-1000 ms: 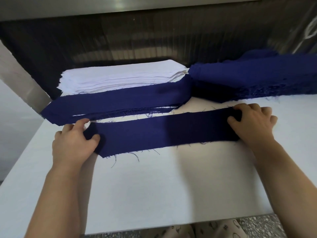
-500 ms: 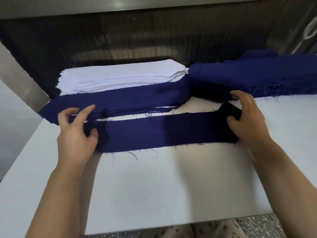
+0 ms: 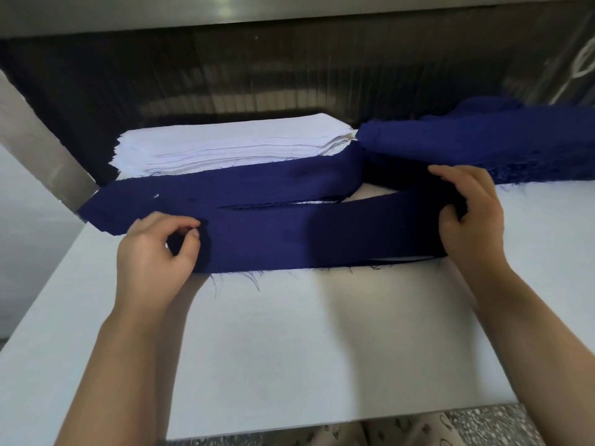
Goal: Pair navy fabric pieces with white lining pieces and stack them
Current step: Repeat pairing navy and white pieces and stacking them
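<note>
Here both hands (left hand, right hand) grip navy strip.

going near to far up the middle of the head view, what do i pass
table → navy strip, gripped at its ends by left hand and right hand → navy-topped stack → white lining stack → dark back wall
</note>
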The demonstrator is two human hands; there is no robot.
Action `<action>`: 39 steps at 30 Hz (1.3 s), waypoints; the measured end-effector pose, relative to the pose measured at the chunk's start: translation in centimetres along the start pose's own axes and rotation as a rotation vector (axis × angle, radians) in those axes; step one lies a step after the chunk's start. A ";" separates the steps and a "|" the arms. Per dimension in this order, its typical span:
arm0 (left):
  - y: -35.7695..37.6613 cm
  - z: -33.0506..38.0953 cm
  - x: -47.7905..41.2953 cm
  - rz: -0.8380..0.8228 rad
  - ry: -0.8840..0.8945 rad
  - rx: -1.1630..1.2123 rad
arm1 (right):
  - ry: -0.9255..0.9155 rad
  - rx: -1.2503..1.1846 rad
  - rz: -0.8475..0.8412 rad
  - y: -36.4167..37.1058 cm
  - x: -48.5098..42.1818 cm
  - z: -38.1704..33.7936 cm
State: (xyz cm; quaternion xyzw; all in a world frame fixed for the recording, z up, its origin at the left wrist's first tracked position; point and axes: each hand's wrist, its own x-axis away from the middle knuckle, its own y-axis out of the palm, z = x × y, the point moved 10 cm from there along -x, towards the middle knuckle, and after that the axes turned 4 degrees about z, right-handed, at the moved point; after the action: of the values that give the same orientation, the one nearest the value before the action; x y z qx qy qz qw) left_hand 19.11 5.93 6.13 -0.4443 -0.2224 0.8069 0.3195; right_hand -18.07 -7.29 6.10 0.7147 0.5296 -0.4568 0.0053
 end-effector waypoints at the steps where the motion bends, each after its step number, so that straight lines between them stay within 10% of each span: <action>1: -0.4 0.0 -0.2 0.031 0.000 0.007 | -0.014 -0.010 0.025 -0.1 -0.1 -0.3; 15: 0.4 -6.4 -7.1 0.131 -0.264 -0.076 | -0.225 -0.099 -0.032 8.0 -3.1 -4.9; 30: 3.3 -12.4 -8.6 0.018 -0.312 -0.223 | -0.339 0.356 -0.417 17.2 -5.2 -5.1; 39: 3.1 -9.3 -8.3 0.069 -0.253 -0.275 | -0.345 0.398 -0.327 14.5 -3.8 -6.2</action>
State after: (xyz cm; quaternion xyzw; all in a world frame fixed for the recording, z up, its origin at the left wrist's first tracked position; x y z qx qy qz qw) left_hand 29.41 -1.44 4.25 -0.3861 -0.3535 0.8289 0.1973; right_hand -3.12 -13.47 5.35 0.5190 0.5288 -0.6611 -0.1183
